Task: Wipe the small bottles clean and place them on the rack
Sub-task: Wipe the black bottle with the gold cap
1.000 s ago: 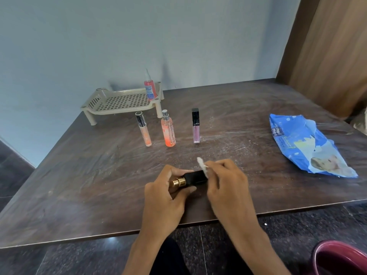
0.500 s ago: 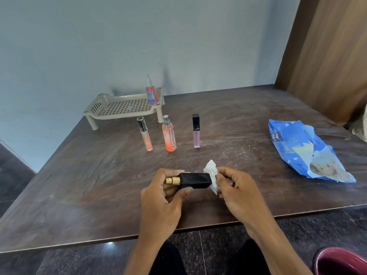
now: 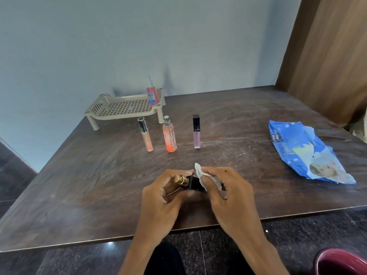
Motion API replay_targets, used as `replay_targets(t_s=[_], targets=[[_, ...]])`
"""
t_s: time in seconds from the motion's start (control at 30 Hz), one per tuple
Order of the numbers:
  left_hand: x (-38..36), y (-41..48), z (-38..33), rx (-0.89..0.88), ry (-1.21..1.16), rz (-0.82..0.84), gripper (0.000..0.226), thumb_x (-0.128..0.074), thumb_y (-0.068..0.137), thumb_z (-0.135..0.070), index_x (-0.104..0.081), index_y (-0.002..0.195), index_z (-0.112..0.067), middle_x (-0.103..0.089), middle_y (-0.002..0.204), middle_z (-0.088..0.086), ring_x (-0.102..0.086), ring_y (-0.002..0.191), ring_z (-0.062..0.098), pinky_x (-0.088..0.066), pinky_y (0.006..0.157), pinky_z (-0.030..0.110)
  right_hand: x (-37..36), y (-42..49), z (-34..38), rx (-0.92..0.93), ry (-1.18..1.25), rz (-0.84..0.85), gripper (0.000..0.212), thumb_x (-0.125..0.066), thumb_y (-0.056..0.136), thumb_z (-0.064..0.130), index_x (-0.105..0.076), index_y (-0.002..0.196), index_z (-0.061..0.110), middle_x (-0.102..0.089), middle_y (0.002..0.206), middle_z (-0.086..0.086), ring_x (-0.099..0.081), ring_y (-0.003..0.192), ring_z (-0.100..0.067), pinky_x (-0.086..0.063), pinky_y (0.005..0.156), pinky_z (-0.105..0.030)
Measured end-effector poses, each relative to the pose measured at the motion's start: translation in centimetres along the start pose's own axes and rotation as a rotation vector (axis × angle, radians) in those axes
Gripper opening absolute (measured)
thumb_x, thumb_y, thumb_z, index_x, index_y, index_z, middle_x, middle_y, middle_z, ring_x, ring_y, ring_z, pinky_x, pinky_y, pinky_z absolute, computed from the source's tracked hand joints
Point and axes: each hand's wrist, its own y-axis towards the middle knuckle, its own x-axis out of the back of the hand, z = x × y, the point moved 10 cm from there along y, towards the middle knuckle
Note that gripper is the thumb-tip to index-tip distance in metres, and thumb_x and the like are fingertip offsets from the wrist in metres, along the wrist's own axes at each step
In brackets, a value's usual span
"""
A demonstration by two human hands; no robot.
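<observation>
Head cam, nearest strip: dark speckled floor tiles (image 3: 198, 255) under table front edge; maroon rounded rim (image 3: 341, 262) at bottom-R corner, cut off by frame, can't ID.
L hand (image 3: 158, 201): closed round black bottle (image 3: 193, 182); fingers + thumb curled about its gold-cap end.
R hand (image 3: 230, 195): pinching white wipe (image 3: 200, 175); thumb presses wipe onto bottle's black body, other fingers curled behind.
Black bottle posn: betw. both hands, lying roughly sideways, gold cap to L, over table (image 3: 79, 195) nr front edge; touching the wood or not, can't tell.
Wipe: crumpled, wrapped on R end of bottle, one corner sticking up past the fingers.
Tabletop: dark brown wood-grain; pale smears + white specks mid-surface.
Wipes pack (image 3: 305, 153): blue, crinkled, lying flat on table, well to R of hands.
Bottle row, mid-table, all upright, each apart from the next: clear tube w/ peach fill (image 3: 146, 135) at L; orange spray bottle (image 3: 169, 135) centre; lilac tube w/ black cap (image 3: 196, 132) at R.
Rack (image 3: 123, 108): beige plastic, perforated deck on short legs, just behind the row, far-L part of table by wall.
Red spray bottle (image 3: 152, 94): upright on rack deck, R-hand end.
Backdrop: pale blue-grey wall (image 3: 119, 46); brown wood panel (image 3: 327, 56) at far R.
</observation>
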Motion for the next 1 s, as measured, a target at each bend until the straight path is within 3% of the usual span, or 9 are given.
replay_targets(t_s=[0.17, 0.33, 0.47, 0.7, 0.87, 1.0], targets=[[-0.8, 0.1, 0.3, 0.024, -0.033, 0.069, 0.036, -0.070, 0.086, 0.002, -0.069, 0.114, -0.021, -0.077, 0.107, -0.010, -0.071, 0.105, 0.006, -0.054, 0.086, 0.015, 0.0, -0.4, -0.6, -0.033, 0.052, -0.004, 0.022, -0.064, 0.091, 0.027, -0.069, 0.112, 0.029, -0.062, 0.098, 0.017, -0.060, 0.093, 0.002, -0.048, 0.068, -0.009], [-1.4, 0.0, -0.2, -0.028, 0.119, 0.086, 0.039, -0.058, 0.098, -0.015, -0.056, 0.133, -0.032, -0.068, 0.120, -0.027, -0.062, 0.116, -0.007, -0.047, 0.095, 0.010, -0.6, -0.8, -0.3, -0.006, -0.062, -0.005, 0.025, -0.058, 0.094, 0.029, -0.068, 0.117, 0.027, -0.057, 0.097, 0.014, -0.058, 0.086, 0.001, -0.043, 0.069, -0.006], [-1.5, 0.0, -1.0, -0.022, 0.142, 0.062, 0.034, -0.062, 0.087, -0.040, -0.055, 0.120, -0.047, -0.068, 0.108, -0.038, -0.066, 0.104, -0.011, -0.049, 0.086, 0.007, -0.9, -1.2, 0.1, 0.013, -0.094, -0.002, 0.029, -0.052, 0.095, 0.034, -0.064, 0.120, 0.028, -0.052, 0.099, 0.016, -0.056, 0.086, 0.002, -0.044, 0.069, -0.006], [-0.2, 0.2, -0.6, -0.002, 0.167, -0.098, 0.042, -0.072, 0.074, -0.046, -0.072, 0.115, -0.036, -0.073, 0.097, -0.030, -0.069, 0.091, -0.011, -0.050, 0.079, 0.005, -0.7, -1.3, 0.5, 0.070, -0.134, -0.035, 0.028, -0.057, 0.093, 0.029, -0.062, 0.120, 0.029, -0.050, 0.099, 0.016, -0.053, 0.084, 0.005, -0.042, 0.068, -0.003], [0.5, -0.1, -0.6, 0.002, 0.158, -0.132, 0.033, -0.077, 0.070, -0.042, -0.075, 0.103, -0.037, -0.076, 0.089, -0.024, -0.071, 0.085, -0.007, -0.051, 0.072, 0.006, -0.4, -1.1, 0.4, 0.057, -0.121, -0.044, 0.025, -0.060, 0.092, 0.028, -0.066, 0.117, 0.027, -0.053, 0.097, 0.015, -0.055, 0.083, 0.004, -0.042, 0.067, -0.004], [0.6, -0.1, 0.5, 0.036, 0.087, -0.096, 0.029, -0.083, 0.075, -0.010, -0.077, 0.100, -0.025, -0.078, 0.089, -0.016, -0.075, 0.084, 0.002, -0.059, 0.075, 0.017, -0.2, -0.7, 0.1, 0.024, -0.079, -0.042, 0.019, -0.064, 0.092, 0.025, -0.070, 0.110, 0.025, -0.061, 0.096, 0.016, -0.059, 0.086, 0.002, -0.046, 0.070, -0.009]])
